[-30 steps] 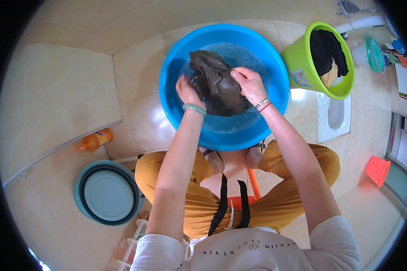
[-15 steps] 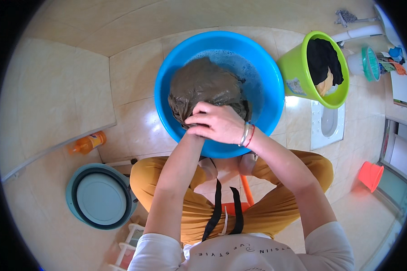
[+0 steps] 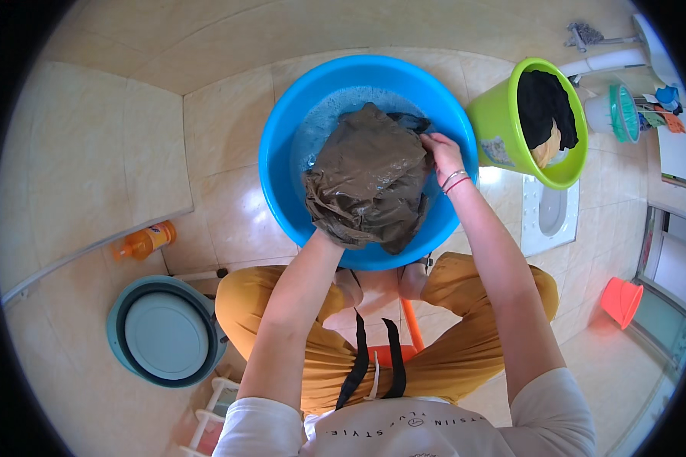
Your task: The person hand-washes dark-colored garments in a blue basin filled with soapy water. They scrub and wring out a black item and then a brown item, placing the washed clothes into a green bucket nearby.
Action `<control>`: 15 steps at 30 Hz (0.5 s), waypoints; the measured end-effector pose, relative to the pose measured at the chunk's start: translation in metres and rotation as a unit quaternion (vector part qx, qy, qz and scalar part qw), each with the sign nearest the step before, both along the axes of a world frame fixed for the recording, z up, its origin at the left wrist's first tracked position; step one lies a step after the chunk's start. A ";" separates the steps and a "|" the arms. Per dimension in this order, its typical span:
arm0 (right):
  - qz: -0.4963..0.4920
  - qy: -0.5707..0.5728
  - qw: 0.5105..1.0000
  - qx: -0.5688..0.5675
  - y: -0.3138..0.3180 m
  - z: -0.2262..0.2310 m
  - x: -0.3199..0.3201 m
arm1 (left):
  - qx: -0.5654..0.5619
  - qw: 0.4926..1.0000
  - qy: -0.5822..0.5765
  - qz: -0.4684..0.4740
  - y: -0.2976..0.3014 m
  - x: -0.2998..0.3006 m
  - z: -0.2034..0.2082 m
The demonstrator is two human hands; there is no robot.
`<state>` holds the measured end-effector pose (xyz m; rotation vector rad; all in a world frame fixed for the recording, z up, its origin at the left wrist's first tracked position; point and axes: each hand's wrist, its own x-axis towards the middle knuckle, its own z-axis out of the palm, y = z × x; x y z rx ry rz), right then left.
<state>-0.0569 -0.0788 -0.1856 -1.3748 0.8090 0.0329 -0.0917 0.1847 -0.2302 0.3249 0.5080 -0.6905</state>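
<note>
Further right than before, our right hand curls half-closed, pinching wet, wrinkled brown cloth. It lies heaped in the round blue basin, folds hiding our left hand, whose grip we cannot tell

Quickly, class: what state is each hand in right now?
Left hand: hidden by the dark brown cloth; open or closed cannot be told.
Right hand: closed, holding the cloth at its right edge.
</note>
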 end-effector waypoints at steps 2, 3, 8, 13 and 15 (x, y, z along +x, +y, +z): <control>-0.095 -0.097 0.986 0.098 0.005 0.008 0.004 | 0.001 1.000 -0.006 0.004 0.006 0.001 -0.004; -0.132 -0.085 0.983 0.091 -0.001 0.017 0.008 | 0.000 1.000 -0.013 0.004 0.007 0.002 -0.005; -0.233 -0.214 0.928 0.196 -0.006 0.050 0.008 | 0.065 0.996 -0.065 -0.019 0.018 -0.002 -0.025; -0.129 -0.221 0.937 0.238 -0.028 0.054 0.005 | 0.720 0.423 -0.255 -0.488 0.030 0.038 -0.017; -0.069 -0.227 0.943 0.231 -0.004 0.071 0.006 | 0.740 0.644 -0.172 -0.086 0.032 0.050 -0.002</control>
